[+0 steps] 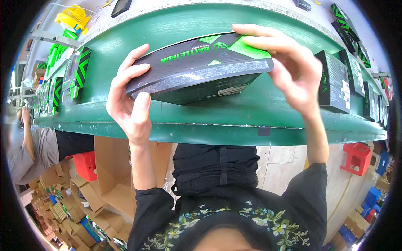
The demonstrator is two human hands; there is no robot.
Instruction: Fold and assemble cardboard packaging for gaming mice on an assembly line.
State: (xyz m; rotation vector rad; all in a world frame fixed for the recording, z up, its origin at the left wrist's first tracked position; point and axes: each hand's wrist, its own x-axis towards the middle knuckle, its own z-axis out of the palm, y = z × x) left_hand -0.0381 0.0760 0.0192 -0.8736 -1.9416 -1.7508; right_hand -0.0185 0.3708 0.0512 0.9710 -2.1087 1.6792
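A black retail box [180,67] with bright green printing is held up over the green bench, tilted so that its long narrow side faces up. My left hand [132,96] grips its left end, thumb on the near edge and fingers over the far edge. At the right end my right hand [293,67] closes round the corner, its fingers across the top and its thumb on the near edge. A greyish, shiny strip runs along the near edge between both hands. The underside lies in shadow, with a pale label on it.
More black-and-green boxes stand on the green bench [234,113] at the right [333,81] and left [81,71]. A yellow fan [72,17] sits far left. Below are an open carton [115,175], a red stool [356,159] and a person in grey [35,146].
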